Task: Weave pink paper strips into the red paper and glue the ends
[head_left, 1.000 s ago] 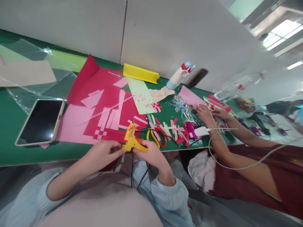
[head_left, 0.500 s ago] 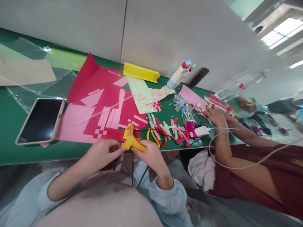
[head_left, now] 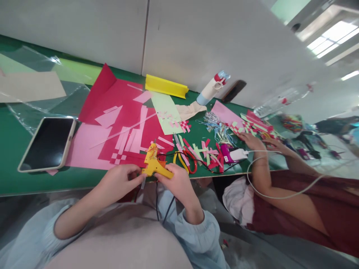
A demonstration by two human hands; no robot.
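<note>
A yellow glue gun [head_left: 152, 166] is held over the table's front edge, its nozzle pointing up and away. My right hand [head_left: 179, 183] is wrapped round its handle. At the gun's rear end, my left hand [head_left: 120, 181] pinches a clear glue stick [head_left: 143, 182] that sticks out there. Behind the gun lie red paper [head_left: 126, 97], pink paper strips [head_left: 130, 140] and a small woven pink-and-red piece [head_left: 119, 157]. Scissors with red and yellow handles [head_left: 188, 162] rest just right of the gun.
A phone [head_left: 46, 144] lies at the left. Paper scraps [head_left: 207, 152], a purple power adapter [head_left: 226, 154], a bottle [head_left: 211, 89] and a yellow folded strip [head_left: 166, 86] are on the green table [head_left: 17, 183]. Another person's hands [head_left: 254, 144] work at the right beside a white cable.
The glue gun has tipped slightly more upright in my hands. At the right, the other person's two hands have moved apart.
</note>
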